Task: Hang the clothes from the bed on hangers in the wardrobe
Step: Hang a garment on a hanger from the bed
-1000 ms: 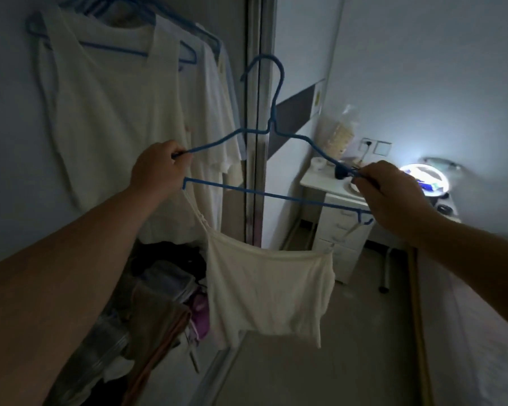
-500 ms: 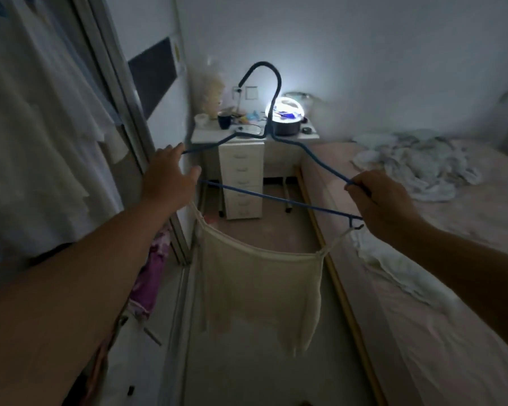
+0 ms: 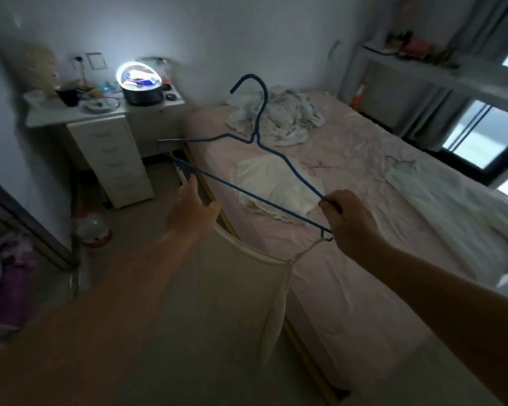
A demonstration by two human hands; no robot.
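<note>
I hold a blue wire hanger [image 3: 257, 133] out over the edge of the bed [image 3: 349, 288], hook up. My right hand [image 3: 348, 222] grips its right end. A cream camisole [image 3: 232, 303] hangs below, its right strap caught on the hanger's right notch. My left hand [image 3: 192, 206] is blurred, fingers reaching up to the lower bar beside the left strap; its grip is unclear. On the pink sheet lie a white garment [image 3: 273, 183], a crumpled white pile [image 3: 279, 118] and another white piece [image 3: 405, 174].
A white drawer unit [image 3: 115, 162] with a lit ring lamp [image 3: 138, 76] and clutter stands left of the bed. The wardrobe's door frame [image 3: 27, 227] and a heap of clothes [image 3: 6, 276] are at the far left. A window [image 3: 475, 142] is behind the bed.
My view has swung right from the wardrobe to the bed. The hanger with the camisole came along, and my left hand has left the hanger's left end and dropped below the bar.
</note>
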